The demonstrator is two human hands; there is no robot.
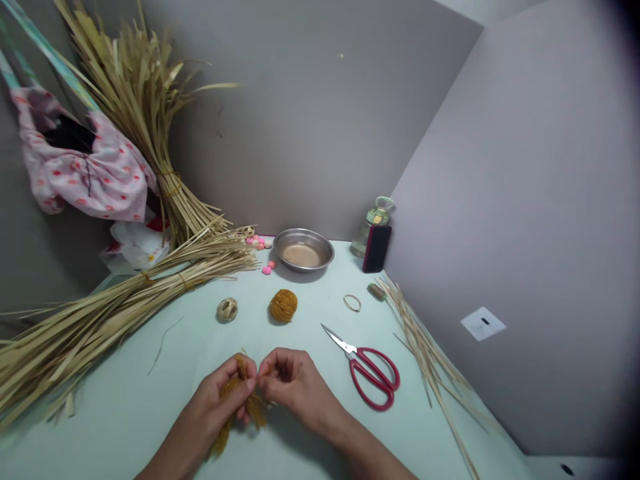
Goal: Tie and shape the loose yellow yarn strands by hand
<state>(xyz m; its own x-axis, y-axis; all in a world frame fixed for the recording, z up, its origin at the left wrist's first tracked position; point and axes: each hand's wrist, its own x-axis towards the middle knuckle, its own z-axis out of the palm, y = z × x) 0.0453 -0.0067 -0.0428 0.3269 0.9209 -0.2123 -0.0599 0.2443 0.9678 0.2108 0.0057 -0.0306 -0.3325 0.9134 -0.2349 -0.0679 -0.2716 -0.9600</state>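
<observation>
My left hand (227, 400) is closed around a bundle of mustard-coloured yarn (259, 412), its loose ends hanging below the fingers. Close beside it, my right hand (295, 387) pinches at the top of the bundle, thumb against forefinger; a thin strand seems to be between them, though it is too small to be sure. Beyond the hands lies a ball of mustard yarn (283, 306). A small woven straw ball (227, 309) sits to its left. Red-handled scissors (363, 367) rest with blades spread a little, right of my right hand.
Straw bundles (150, 287) cover the left side, one (150, 113) leaning on the wall. A metal bowl (303, 250) of water, pink pieces (267, 269), a bottle (361, 240) and a phone (377, 249) stand at the back. Loose strips (425, 353) and a ring (352, 303) lie right.
</observation>
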